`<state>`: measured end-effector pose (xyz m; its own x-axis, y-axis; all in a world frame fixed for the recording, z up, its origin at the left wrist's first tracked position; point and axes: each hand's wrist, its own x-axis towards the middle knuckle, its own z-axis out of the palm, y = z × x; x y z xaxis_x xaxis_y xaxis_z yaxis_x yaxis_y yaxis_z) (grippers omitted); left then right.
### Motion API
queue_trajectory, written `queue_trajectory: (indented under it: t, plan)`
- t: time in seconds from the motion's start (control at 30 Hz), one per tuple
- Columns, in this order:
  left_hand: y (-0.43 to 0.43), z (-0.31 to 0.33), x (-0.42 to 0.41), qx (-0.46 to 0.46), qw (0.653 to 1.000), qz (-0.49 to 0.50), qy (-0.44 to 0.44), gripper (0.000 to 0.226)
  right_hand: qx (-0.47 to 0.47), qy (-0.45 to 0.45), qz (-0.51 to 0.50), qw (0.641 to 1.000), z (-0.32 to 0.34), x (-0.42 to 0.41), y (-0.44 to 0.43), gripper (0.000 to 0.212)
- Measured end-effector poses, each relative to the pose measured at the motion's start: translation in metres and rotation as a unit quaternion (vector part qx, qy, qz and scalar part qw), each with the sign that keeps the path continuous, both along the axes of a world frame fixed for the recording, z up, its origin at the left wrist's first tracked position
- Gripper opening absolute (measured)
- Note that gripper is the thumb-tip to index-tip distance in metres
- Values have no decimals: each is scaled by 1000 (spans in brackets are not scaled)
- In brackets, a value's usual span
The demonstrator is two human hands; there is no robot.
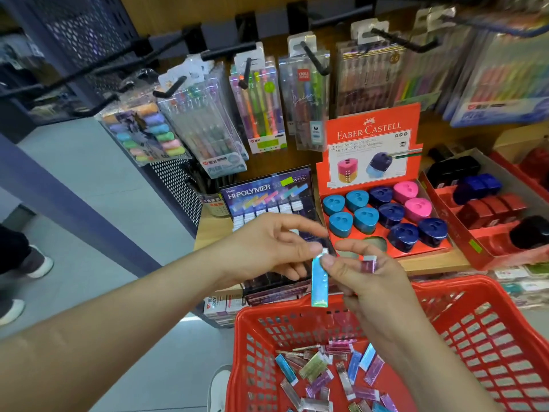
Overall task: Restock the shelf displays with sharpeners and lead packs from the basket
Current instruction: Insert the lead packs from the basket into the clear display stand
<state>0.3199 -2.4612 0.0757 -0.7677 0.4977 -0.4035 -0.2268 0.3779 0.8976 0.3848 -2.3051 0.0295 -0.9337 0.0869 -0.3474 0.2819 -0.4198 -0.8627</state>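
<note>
While raised, left hand [267, 248], right hand [368, 289] on pack [320, 282]

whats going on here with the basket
A person is restocking lead packs. The left hand and right hand both pinch the top of a blue pack above the red basket; the right hand also holds a pink pack. Many loose packs lie in the basket. The sharpener box on the shelf has one empty slot.

basket [505, 346] cut off below, lead display [267, 188] partly behind left hand [264, 248]
</note>
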Motion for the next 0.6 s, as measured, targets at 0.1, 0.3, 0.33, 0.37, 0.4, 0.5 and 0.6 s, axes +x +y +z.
queue_trajectory:
  t: [0.1,0.3,0.33,0.37,0.4,0.5,0.6]
  plan:
    - [-6,0,-1,-25,1000,-6,1,22,31,-1,21,999,-1,1,-6,32]
    - [-41,11,-33,-73,971,180,136,9,-35,-189,17,981,-9,-1,5,14]
    - [-48,10,-40,-98,960,201,169,8,-39,-191,21,981,-13,0,9,20]
    - [-54,9,-45,-119,949,217,196,9,-37,-190,24,981,-16,2,11,27]
    - [-59,7,-49,-134,940,229,215,10,-38,-187,26,981,-20,3,14,33]
    - [-63,-2,-53,-167,923,237,252,11,-62,-182,21,981,-28,4,17,40]
    - [-59,-11,-55,-201,914,214,281,14,-100,-169,18,980,-32,4,19,43]
